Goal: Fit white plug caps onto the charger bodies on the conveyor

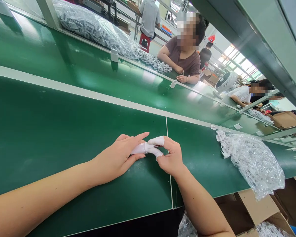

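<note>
A smooth white plastic part [139, 148], like a small charger housing, lies between the thumb and fingers of my left hand [122, 153]. My right hand [171, 154] pinches the near-right end of that same part, and the two hands almost meet there. White finger cots [156, 141] cover the thumb and forefinger of my right hand. Something thin and dark shows between those two fingertips, too small to name. Much of the part is hidden under my left fingers. Both hands are just above the green work surface [88, 131].
At the right, a clear plastic bag [256, 161] spills small white pieces onto the bench. Cardboard boxes [256, 205] stand below the edge. Beyond a white divider [101, 97] runs a green belt [138, 85] with scattered white housings [114, 55]. Across it, a co-worker [185, 56] sits near a long bag [96, 28].
</note>
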{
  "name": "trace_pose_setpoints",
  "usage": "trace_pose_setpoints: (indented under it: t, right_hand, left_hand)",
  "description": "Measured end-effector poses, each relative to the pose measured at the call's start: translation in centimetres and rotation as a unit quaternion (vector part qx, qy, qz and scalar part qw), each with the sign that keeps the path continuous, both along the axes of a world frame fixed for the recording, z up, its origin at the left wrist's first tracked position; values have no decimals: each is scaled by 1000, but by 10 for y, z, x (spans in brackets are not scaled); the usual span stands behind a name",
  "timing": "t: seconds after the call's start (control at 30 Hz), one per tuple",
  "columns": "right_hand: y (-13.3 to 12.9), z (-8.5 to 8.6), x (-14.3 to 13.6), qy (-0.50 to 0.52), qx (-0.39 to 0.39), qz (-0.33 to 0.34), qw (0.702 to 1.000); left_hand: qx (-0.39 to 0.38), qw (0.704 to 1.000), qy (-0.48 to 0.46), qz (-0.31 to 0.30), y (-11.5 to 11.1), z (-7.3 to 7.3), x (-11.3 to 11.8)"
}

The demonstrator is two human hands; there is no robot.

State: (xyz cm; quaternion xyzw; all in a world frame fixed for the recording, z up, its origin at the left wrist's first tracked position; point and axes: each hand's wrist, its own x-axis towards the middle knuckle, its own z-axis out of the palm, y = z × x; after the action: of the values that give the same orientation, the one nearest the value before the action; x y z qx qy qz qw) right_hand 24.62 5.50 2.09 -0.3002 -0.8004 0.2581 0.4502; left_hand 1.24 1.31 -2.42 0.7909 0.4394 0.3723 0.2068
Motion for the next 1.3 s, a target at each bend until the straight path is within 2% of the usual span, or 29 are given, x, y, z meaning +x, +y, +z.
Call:
trace_pose_setpoints:
  t: [0.17, 0.4, 0.7, 1.1, 1.3]
  right_hand:
    - [1, 1, 1, -2, 2, -23, 1000]
    - [0, -1, 2, -8, 12, -7, 1000]
    - [0, 7, 3, -2, 10, -15, 1000]
    - [-2, -2, 1, -3, 15, 11, 1000]
    - [-3, -6, 1, -24, -9, 5, 1000]
  left_hand:
    - [4, 1000, -1, 24, 0, -3, 0]
    - [30, 999, 12, -5, 2, 2, -2]
    - [12, 1000, 15, -4, 4, 4, -3]
    - [63, 997, 36, -16, 0, 1, -2]
    - [29, 998, 50, -7, -9, -2, -2]
